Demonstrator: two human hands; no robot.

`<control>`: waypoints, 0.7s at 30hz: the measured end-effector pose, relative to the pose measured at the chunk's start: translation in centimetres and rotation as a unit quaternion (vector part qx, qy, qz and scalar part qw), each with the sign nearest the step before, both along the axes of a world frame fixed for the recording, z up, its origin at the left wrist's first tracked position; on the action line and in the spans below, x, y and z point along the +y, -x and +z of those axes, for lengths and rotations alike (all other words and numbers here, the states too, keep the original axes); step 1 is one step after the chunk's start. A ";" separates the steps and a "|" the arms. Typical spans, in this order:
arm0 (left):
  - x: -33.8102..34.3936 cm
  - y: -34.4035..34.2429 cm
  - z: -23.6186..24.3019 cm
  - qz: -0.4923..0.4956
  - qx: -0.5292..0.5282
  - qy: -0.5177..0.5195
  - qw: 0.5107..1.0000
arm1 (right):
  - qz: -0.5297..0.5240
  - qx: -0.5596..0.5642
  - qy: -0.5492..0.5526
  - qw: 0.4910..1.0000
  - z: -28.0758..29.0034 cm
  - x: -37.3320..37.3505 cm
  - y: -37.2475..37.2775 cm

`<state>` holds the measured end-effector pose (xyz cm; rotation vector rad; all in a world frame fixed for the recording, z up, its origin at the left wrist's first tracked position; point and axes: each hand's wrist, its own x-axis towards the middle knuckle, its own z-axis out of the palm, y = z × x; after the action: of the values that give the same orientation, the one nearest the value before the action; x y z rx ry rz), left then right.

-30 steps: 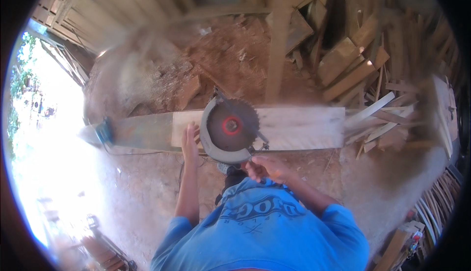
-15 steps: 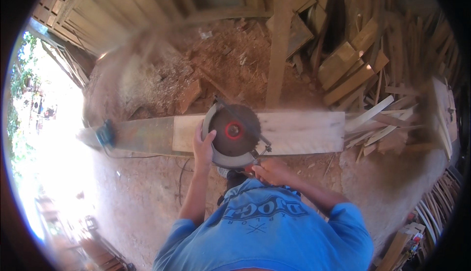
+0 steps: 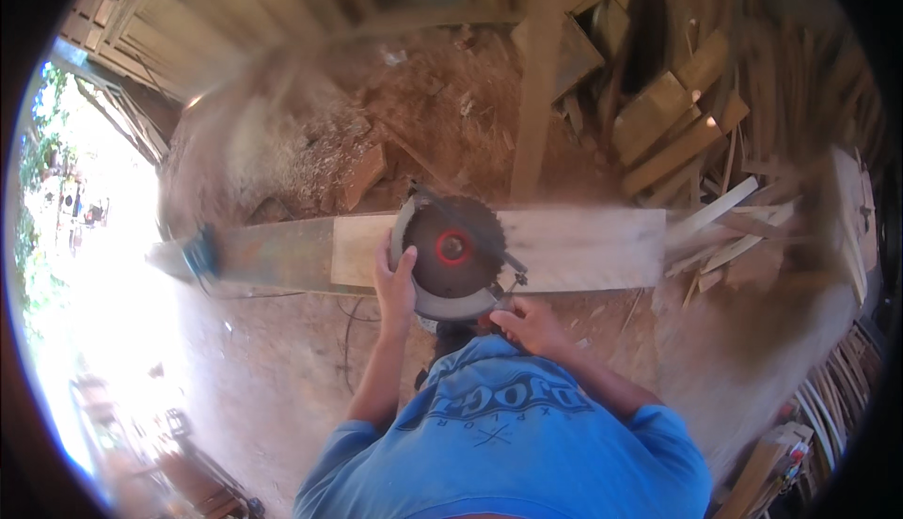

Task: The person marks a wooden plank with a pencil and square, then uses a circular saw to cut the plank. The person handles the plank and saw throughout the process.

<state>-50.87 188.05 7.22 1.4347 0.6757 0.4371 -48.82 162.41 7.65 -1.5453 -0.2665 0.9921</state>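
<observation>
A circular saw (image 3: 435, 286) rests over a long board, its dark toothed blade (image 3: 475, 260) facing up and a red ring around the hub. My left hand (image 3: 395, 286) grips the pale guard on the saw's left side, thumb on top and fingers curled underneath. At the saw's near right edge, my right hand (image 3: 531, 324) is closed in a pinch beside a small bolt fitting. A bit of red shows by its fingertips, but what it holds is hidden. The pale board (image 3: 588, 248) extends to the right under the saw.
On the left end of the plank (image 3: 268, 254) stands a blue-green corded power tool (image 3: 200, 254). An upright post (image 3: 538, 115) rises beyond the plank. Stacked wood offcuts (image 3: 658, 129) and loose strips (image 3: 720, 213) crowd the right. Sawdust (image 3: 320, 138) covers the far ground.
The saw's blade has shifted slightly right in the picture. My right hand has moved a little and its fingers have turned, staying at the saw's near right edge. My left hand keeps its grip.
</observation>
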 end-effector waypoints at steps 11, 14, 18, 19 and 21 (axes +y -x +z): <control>-2.1 -2.0 6.5 -0.403 -0.042 -0.573 0.712 | -0.098 0.406 -0.227 0.880 -2.0 -0.3 0.9; -3.4 -2.2 6.2 -0.382 -0.064 -0.518 0.763 | -0.088 0.380 -0.214 0.895 -2.8 0.2 0.9; -5.4 -1.9 5.1 -0.369 -0.038 -0.438 0.819 | -0.049 -0.304 0.090 0.947 -1.3 0.6 1.3; -5.9 -1.9 4.8 -0.370 -0.020 -0.416 0.830 | -0.083 -0.310 0.055 0.946 -0.8 0.6 1.2; -6.9 -2.0 4.4 -0.360 0.013 -0.375 0.854 | -0.079 -0.284 0.064 0.953 0.4 0.3 1.0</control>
<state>-48.84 181.14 11.59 2.2982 -0.0945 0.0653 -49.77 162.71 8.04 -1.9203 -0.4771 0.4251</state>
